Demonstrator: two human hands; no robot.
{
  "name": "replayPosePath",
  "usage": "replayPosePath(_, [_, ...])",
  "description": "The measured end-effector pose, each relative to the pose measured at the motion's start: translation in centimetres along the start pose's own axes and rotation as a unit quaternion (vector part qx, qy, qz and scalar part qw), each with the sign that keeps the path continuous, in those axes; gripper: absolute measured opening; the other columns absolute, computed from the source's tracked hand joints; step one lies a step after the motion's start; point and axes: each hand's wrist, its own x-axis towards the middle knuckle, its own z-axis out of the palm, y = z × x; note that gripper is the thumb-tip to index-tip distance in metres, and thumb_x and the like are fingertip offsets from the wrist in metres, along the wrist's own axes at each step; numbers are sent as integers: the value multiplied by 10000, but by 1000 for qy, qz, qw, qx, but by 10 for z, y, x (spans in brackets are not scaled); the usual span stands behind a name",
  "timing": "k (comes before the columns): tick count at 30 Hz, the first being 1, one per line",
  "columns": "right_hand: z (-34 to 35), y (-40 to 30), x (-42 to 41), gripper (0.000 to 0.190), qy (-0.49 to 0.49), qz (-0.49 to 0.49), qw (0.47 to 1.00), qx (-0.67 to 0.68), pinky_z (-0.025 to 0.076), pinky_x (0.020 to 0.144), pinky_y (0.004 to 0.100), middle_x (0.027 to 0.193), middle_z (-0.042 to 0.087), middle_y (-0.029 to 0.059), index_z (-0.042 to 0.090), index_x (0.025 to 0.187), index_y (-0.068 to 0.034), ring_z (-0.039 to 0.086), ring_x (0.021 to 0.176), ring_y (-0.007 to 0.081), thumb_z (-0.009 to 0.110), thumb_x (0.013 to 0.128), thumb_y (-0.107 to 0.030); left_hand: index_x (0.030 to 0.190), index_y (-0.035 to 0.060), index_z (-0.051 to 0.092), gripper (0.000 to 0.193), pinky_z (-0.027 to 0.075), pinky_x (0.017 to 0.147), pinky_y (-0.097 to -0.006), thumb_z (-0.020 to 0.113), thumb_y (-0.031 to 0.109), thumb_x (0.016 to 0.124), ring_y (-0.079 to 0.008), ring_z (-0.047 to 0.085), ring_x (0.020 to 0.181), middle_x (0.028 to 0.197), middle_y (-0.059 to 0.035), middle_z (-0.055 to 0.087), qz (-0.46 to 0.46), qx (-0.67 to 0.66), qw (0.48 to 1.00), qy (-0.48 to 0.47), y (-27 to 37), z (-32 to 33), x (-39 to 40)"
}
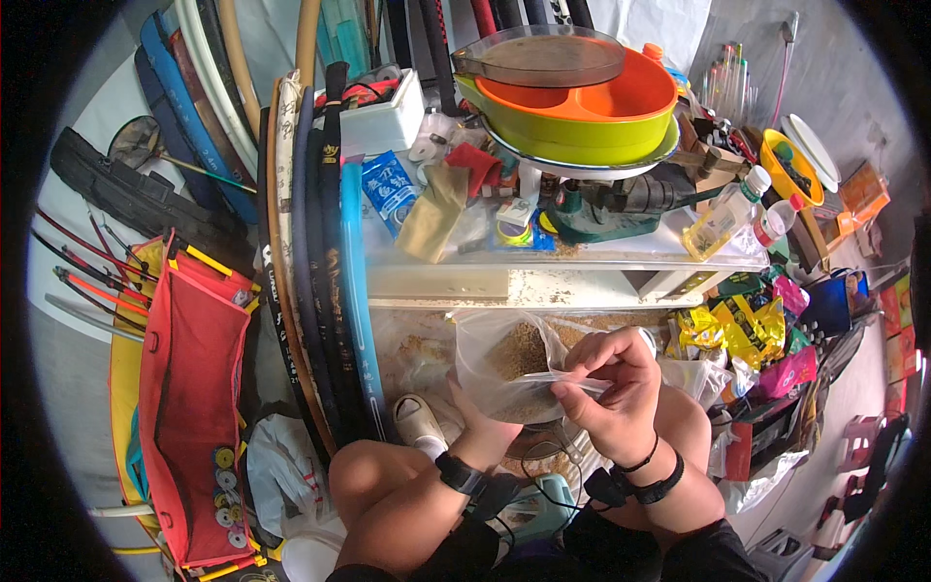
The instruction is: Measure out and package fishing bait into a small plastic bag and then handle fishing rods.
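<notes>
A clear plastic bag (476, 356) with brown granular bait in it hangs between my hands, in front of my knees. My right hand (618, 393) pinches the bag's edge between thumb and fingertips. Beneath and to the left, my left hand (476, 422) supports the bag; most of its fingers are hidden behind the plastic. The brown granules (518, 349) show through the film and at the bag's mouth. Below the bag stands a round container (542, 445), partly covered by my hands and a dark cord.
A cluttered white table (436, 280) bears an orange-and-green divided basin (574, 134), plastic bottles (720, 218) and a blue packet (389, 193). Fishing rod bags (356, 291) lean at the left beside a red fabric bin (193, 407). Yellow packets (749, 327) pile up at the right.
</notes>
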Motion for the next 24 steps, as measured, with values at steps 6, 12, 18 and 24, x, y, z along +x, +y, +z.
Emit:
replayPosePath(6, [5, -1, 3, 341, 14, -10, 1000, -5, 503, 791, 266, 934, 623, 77, 487, 981, -22, 618, 872, 132, 730, 754, 54, 1353, 81, 407, 627, 413, 1023, -454, 211, 524, 955, -275, 483, 1230, 1325, -111, 482, 5, -22, 1000, 0, 0, -3, -3])
replayPosePath(12, [5, -3, 1, 333, 28, 17, 999, -28, 512, 791, 270, 919, 633, 78, 501, 995, -12, 625, 888, 136, 730, 761, 42, 1258, 54, 462, 411, 459, 969, -454, 406, 346, 974, -281, 562, 1093, 1184, -133, 554, 6, -53, 998, 29, -5, -9, 0])
replayPosePath(18, [3, 0, 0, 282, 32, 30, 999, -8, 511, 765, 252, 892, 634, 71, 499, 936, -16, 622, 854, 120, 716, 770, 52, 1266, 59, 456, 373, 468, 959, -446, 466, 281, 967, -274, 573, 1074, 1182, -127, 551, 13, -88, 995, 41, 0, 5, -4])
replayPosePath(24, [3, -2, 1, 287, 35, 52, 998, 16, 512, 746, 245, 885, 628, 64, 496, 921, -25, 618, 837, 112, 716, 760, 68, 1268, 61, 452, 369, 465, 966, -449, 441, 288, 976, -268, 563, 1105, 1204, -121, 540, 39, -9, 999, 0, 8, 14, -4])
